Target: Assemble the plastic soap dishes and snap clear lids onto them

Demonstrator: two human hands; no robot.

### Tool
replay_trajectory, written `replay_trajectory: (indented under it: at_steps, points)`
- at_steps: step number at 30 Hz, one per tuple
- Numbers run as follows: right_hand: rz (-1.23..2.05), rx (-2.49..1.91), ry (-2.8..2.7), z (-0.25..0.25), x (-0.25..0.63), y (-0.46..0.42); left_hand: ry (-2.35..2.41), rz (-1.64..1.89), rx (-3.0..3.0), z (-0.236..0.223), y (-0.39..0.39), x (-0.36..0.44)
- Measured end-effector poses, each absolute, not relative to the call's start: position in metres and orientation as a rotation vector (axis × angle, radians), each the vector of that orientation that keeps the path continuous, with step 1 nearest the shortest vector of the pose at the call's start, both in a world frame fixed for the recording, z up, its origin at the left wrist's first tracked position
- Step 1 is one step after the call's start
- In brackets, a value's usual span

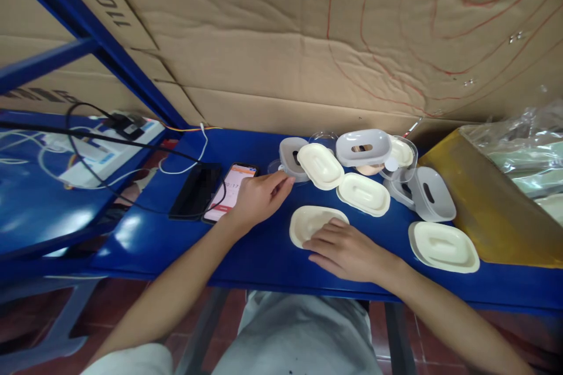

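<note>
A shallow cream oval tray point(305, 217) lies near the front of the blue table. My right hand point(345, 249) reaches over its near right edge, the fingers closed on it and the thumb below the rim. To the left, my left hand point(261, 199) is held with curled fingers beside a grey oval piece point(290, 149) with a slot. Whatever is between those fingertips is too small to make out. Two more cream trays, one tilted point(323, 167) against other pieces and one flat point(364, 194), sit just beyond my right hand.
A phone point(231, 187) and a dark flat case point(193, 190) lie at left, a black cable across them. Grey slotted pieces point(364, 146), clear round lids and stacked cream trays point(446, 246) spread rightward. A yellow-brown bin point(497, 211) bounds the right; cardboard point(264, 41) walls the back.
</note>
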State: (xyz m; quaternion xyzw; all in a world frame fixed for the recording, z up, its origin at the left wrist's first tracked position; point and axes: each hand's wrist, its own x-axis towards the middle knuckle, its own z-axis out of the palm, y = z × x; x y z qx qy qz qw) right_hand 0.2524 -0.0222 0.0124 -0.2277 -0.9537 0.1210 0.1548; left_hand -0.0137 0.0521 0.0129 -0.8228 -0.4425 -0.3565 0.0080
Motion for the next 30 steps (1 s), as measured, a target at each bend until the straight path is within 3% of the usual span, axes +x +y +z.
replay_trajectory:
  at_steps: [6,14,20,30]
  points:
    - [0.42,-0.619,-2.554,0.015,0.258,-0.017,-1.328,-1.103,-2.6,0.007,0.053,-0.013]
    - [0.013,-0.855,-2.39,0.027,0.281,0.002,-1.211,-1.094,-2.67,-0.007,0.053,-0.007]
    - [-0.338,-1.276,-2.26,0.026,0.321,0.03,-1.17,-1.094,-2.726,-0.002,0.05,-0.004]
    - [-0.378,-1.507,-2.197,0.014,0.343,0.064,-1.104,-0.993,-2.861,0.002,0.045,0.003]
